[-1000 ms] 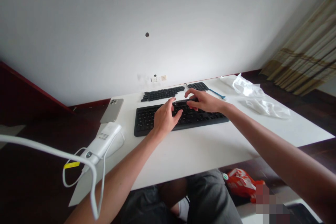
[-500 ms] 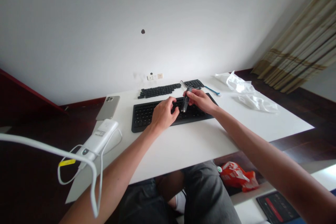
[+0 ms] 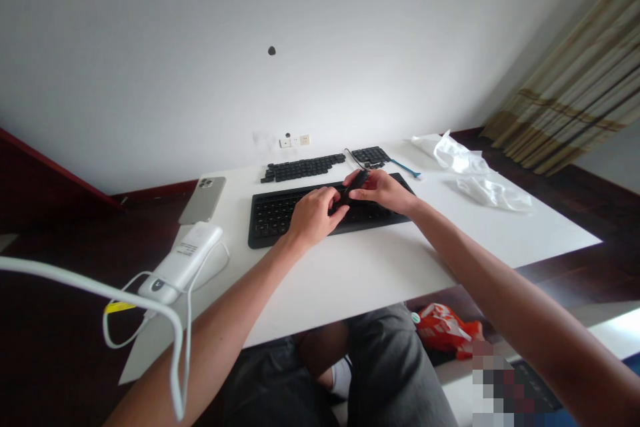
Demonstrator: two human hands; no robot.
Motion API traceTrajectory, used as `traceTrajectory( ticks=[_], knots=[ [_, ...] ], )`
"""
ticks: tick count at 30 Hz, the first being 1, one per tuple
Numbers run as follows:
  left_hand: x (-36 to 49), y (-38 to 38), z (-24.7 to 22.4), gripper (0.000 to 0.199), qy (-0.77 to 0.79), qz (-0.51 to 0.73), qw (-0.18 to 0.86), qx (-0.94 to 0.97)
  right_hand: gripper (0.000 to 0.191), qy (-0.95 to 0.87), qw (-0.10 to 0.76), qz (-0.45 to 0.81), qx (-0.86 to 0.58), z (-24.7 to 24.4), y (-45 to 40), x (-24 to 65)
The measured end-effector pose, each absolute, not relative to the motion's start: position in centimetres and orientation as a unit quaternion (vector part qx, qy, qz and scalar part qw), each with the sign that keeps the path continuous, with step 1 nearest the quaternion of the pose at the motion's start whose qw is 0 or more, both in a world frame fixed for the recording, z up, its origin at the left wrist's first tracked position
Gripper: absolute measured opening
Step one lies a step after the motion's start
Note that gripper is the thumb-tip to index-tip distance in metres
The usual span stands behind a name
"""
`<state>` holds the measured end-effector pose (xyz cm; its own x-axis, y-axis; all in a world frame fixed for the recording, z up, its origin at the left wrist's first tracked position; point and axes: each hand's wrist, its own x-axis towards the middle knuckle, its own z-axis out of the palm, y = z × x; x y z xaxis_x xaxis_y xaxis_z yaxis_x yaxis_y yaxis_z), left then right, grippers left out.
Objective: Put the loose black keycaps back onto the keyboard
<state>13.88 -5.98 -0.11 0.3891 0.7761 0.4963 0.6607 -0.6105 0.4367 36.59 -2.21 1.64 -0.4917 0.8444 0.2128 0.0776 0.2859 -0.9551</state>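
A black keyboard base [image 3: 275,217] lies on the white table [image 3: 370,273], partly under both hands. My right hand [image 3: 383,190] grips a small dark tool [image 3: 357,181], held at a slant above the keyboard. My left hand [image 3: 315,215] is closed at the tool's lower end, thumb and fingers near its tip; whether it pinches the tool or a small part there is too small to tell. Behind the keyboard lie loose black keycaps in rows [image 3: 305,168] and a smaller block of keycaps [image 3: 370,155].
On the left are a phone [image 3: 203,200] and a white power device [image 3: 183,263] with a looped white cable [image 3: 90,285]. A blue brush-like tool [image 3: 405,168] and clear plastic bags [image 3: 457,157] lie at the right. A red bag [image 3: 445,328] sits below the table.
The dark tool has tilted and its lower end has moved left to my left hand. My left thumb and fingers have come together at it.
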Motion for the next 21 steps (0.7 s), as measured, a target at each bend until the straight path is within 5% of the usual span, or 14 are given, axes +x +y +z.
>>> traceTrajectory(
  ticks=[14, 21],
  knots=[
    [13.1, -5.5, 0.7, 0.024, 0.428, 0.327, 0.105, 0.836, 0.04, -0.723, 0.335, 0.502, -0.337, 1.6, -2.0, 37.4],
    [12.8, -5.0, 0.4, 0.012, 0.462, 0.297, 0.078, 0.832, 0.04, -0.738, 0.3, 0.511, -0.323, 1.1, -2.0, 37.5]
  ],
)
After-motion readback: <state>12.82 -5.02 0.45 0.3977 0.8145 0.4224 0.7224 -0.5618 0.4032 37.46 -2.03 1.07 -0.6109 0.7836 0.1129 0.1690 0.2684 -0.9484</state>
